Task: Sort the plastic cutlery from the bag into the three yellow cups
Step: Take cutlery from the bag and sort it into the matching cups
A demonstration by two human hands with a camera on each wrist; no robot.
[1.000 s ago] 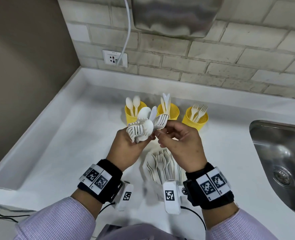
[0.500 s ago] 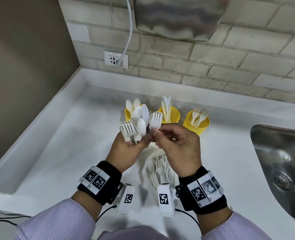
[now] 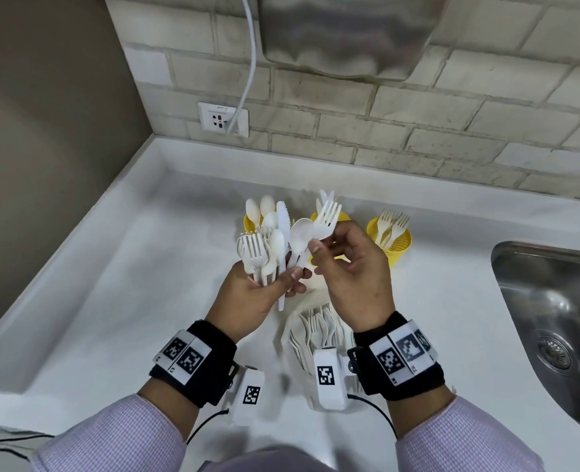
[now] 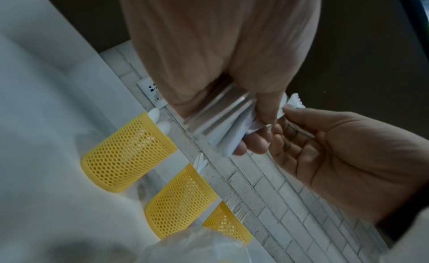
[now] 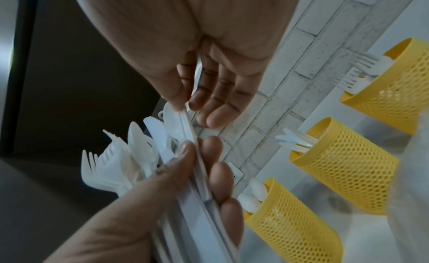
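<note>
My left hand (image 3: 247, 294) grips a fanned bunch of white plastic cutlery (image 3: 268, 247) by the handles: forks, spoons and a knife. My right hand (image 3: 353, 267) pinches one fork (image 3: 327, 219) near its neck between thumb and forefinger, at the bunch's right side. In the right wrist view that fork's handle (image 5: 188, 123) still runs down to the left hand (image 5: 162, 202). Three yellow mesh cups stand behind: the spoon cup (image 3: 249, 223), the knife cup (image 5: 343, 164), largely hidden in the head view, and the fork cup (image 3: 392, 240). The clear bag (image 3: 315, 332) with more cutlery lies under my wrists.
The white counter (image 3: 145, 284) has a raised rim at the left and back. A steel sink (image 3: 554, 301) lies at the right. On the brick wall are a socket (image 3: 223, 119) with a white cable and a metal box (image 3: 346, 32) above.
My right hand has drawn the fork up and to the right, away from the bunch. A spoon now shows beside it. Both hands sit slightly lower in the head view.
</note>
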